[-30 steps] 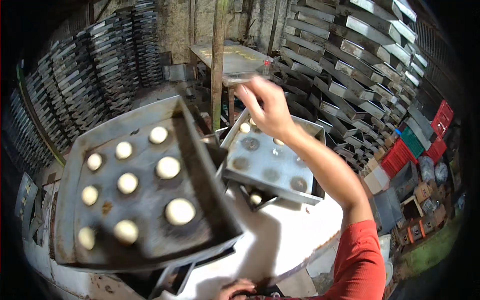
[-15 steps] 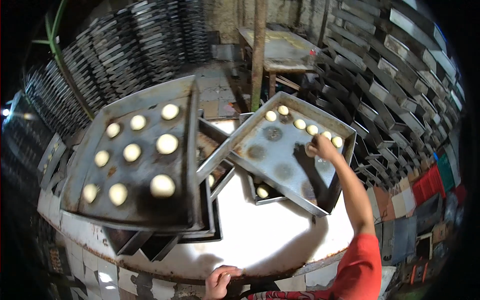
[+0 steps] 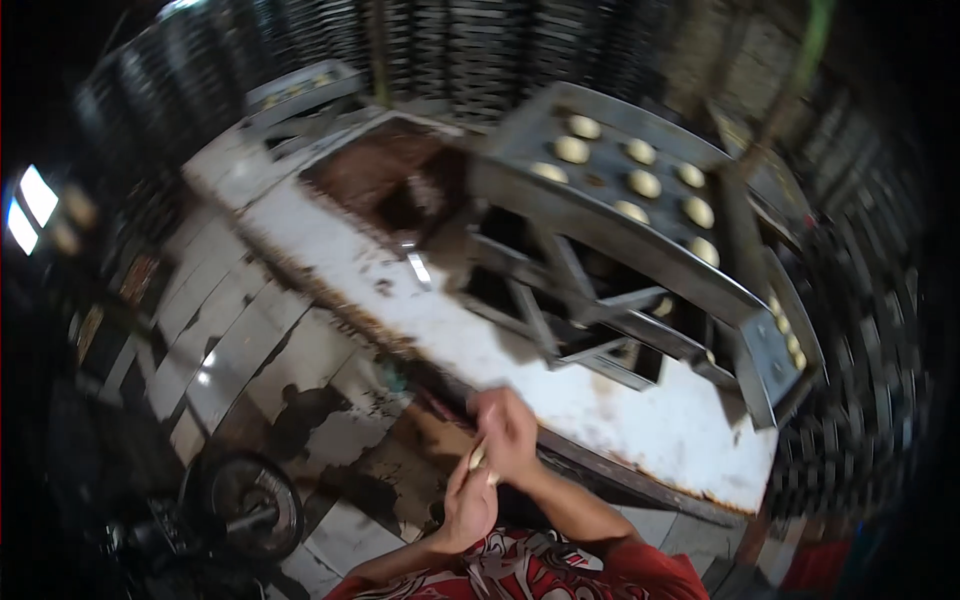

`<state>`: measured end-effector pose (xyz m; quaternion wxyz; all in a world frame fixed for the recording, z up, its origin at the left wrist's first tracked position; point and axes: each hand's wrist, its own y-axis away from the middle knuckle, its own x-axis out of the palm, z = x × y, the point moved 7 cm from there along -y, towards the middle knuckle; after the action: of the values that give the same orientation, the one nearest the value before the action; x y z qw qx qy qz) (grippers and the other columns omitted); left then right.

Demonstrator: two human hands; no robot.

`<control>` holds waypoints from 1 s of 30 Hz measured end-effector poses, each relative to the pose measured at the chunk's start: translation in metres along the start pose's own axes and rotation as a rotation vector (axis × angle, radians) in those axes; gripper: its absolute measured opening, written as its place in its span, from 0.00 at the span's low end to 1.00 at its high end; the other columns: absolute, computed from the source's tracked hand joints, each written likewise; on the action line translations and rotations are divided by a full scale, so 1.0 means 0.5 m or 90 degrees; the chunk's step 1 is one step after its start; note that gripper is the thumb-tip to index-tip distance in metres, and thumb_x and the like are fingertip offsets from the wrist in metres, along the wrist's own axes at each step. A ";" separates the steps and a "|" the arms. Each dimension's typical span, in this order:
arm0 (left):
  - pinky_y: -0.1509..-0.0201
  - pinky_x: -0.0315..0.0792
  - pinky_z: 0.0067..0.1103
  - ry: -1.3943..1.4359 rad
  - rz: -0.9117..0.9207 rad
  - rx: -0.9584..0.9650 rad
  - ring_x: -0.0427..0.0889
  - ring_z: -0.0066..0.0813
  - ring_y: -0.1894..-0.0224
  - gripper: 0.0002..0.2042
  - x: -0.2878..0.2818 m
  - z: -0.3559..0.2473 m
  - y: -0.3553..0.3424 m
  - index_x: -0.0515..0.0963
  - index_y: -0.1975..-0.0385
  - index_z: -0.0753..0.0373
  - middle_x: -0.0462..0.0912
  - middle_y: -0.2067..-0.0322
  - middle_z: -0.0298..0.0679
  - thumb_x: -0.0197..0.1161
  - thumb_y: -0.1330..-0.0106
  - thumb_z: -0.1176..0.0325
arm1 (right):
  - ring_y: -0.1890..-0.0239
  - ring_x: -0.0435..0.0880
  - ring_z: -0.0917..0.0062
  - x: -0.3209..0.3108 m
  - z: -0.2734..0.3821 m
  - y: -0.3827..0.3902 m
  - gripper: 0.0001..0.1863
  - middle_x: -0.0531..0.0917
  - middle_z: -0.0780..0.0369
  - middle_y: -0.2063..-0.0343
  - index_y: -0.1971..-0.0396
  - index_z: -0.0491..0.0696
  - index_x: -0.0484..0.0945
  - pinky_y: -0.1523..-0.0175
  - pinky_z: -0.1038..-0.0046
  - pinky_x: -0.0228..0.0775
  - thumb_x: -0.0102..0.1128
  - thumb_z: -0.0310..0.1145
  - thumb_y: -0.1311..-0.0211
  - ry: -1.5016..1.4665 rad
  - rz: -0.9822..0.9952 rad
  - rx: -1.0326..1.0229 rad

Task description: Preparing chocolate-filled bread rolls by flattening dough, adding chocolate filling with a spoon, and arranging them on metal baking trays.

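My left hand [image 3: 470, 510] and my right hand [image 3: 507, 435] are together in front of my shirt, by the near edge of the white table [image 3: 600, 410]. The right hand curls over the fingers of the left, blurred by motion. A small pale bit [image 3: 478, 456] shows between them; I cannot make out whether it is dough or a fingertip. Beyond the hands, a deep metal tray [image 3: 610, 200] with several pale dough balls [image 3: 643, 183] rests on stacked, crossed trays [image 3: 540, 320]. Another tray [image 3: 772, 365], with small dough balls along one side, stands at its right.
Left of the stack a dark brown mass [image 3: 400, 180] lies on the table, with a shiny flat metal piece [image 3: 418, 266] at its near edge. A smaller tray [image 3: 305, 90] stands at the far left. A wheel [image 3: 250, 505] is on the tiled floor at lower left.
The view has swung left. My right hand has left the row of dough balls in the right tray and come back to meet my left hand near my body.
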<state>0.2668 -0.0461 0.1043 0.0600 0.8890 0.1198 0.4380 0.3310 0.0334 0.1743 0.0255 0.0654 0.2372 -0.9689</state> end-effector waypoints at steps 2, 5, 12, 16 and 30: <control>0.34 0.55 0.28 0.078 0.052 -0.042 0.63 0.37 0.38 0.23 -0.008 -0.112 -0.074 0.63 0.45 0.73 0.67 0.43 0.48 0.47 0.41 0.70 | 0.69 0.72 0.77 0.102 -0.124 -0.106 0.10 0.73 0.62 0.73 0.67 0.42 0.66 0.61 0.75 0.65 0.45 0.34 0.32 -0.297 -0.039 0.218; 0.36 0.59 0.28 0.201 0.014 -0.121 0.67 0.37 0.41 0.21 -0.076 -0.187 -0.134 0.66 0.48 0.70 0.71 0.47 0.48 0.50 0.42 0.69 | 0.66 0.74 0.71 0.185 -0.279 -0.218 0.16 0.74 0.57 0.68 0.61 0.39 0.67 0.59 0.72 0.67 0.60 0.32 0.43 0.168 -0.056 0.026; 0.50 0.74 0.25 0.000 -0.161 -0.015 0.77 0.33 0.53 0.21 -0.248 -0.177 -0.367 0.66 0.48 0.67 0.75 0.57 0.42 0.54 0.43 0.83 | 0.70 0.71 0.60 0.291 -0.457 -0.354 0.08 0.72 0.53 0.74 0.68 0.40 0.70 0.62 0.64 0.64 0.56 0.24 0.47 0.268 -0.125 0.137; 0.54 0.72 0.20 -0.109 -0.154 0.043 0.76 0.27 0.56 0.23 -0.264 -0.200 -0.510 0.63 0.43 0.68 0.76 0.60 0.38 0.53 0.41 0.83 | 0.67 0.72 0.57 0.323 -0.268 -0.347 0.07 0.71 0.50 0.72 0.65 0.39 0.73 0.63 0.63 0.64 0.49 0.21 0.43 0.228 -0.063 -0.005; 0.38 0.65 0.27 0.100 -0.078 -0.272 0.72 0.34 0.46 0.15 -0.285 -0.420 -0.755 0.65 0.48 0.74 0.74 0.51 0.43 0.45 0.31 0.71 | 0.73 0.82 0.62 0.493 -0.430 -0.671 0.10 0.81 0.53 0.76 0.67 0.49 0.79 0.69 0.64 0.73 0.47 0.30 0.42 0.758 0.541 0.046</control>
<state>-0.0440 0.2802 0.0437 0.2636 0.8104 0.0821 0.5166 0.0847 0.4259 0.1043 0.2639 0.6681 0.1327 -0.6829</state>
